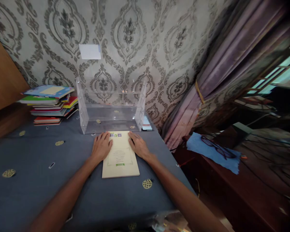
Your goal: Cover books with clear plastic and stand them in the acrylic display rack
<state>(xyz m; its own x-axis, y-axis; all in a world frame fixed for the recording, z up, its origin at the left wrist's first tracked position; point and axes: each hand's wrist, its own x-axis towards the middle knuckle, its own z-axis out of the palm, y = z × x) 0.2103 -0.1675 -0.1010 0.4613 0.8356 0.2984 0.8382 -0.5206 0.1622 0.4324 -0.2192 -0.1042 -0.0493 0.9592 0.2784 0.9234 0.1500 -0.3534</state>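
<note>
A cream book point(119, 156) with a green label and printed codes lies on the dark blue patterned cloth, its printing upside down to me. Along its far left edge my left hand point(101, 146) holds it, the thumb at the cover and the fingers pointing away from me. At the far right edge my right hand point(139, 146) grips it with bent fingers, some of them hidden. Just beyond the hands stands a clear acrylic stepped rack point(111, 113), with no books on its tiers.
A stack of books point(49, 104) stands at the back left. Beside the rack's right end lies a small pale blue item point(147, 123), partly blurred out. To the right, eyeglasses point(218, 148) rest on a blue cloth point(198, 146), near tangled cables. The table's right edge drops off there.
</note>
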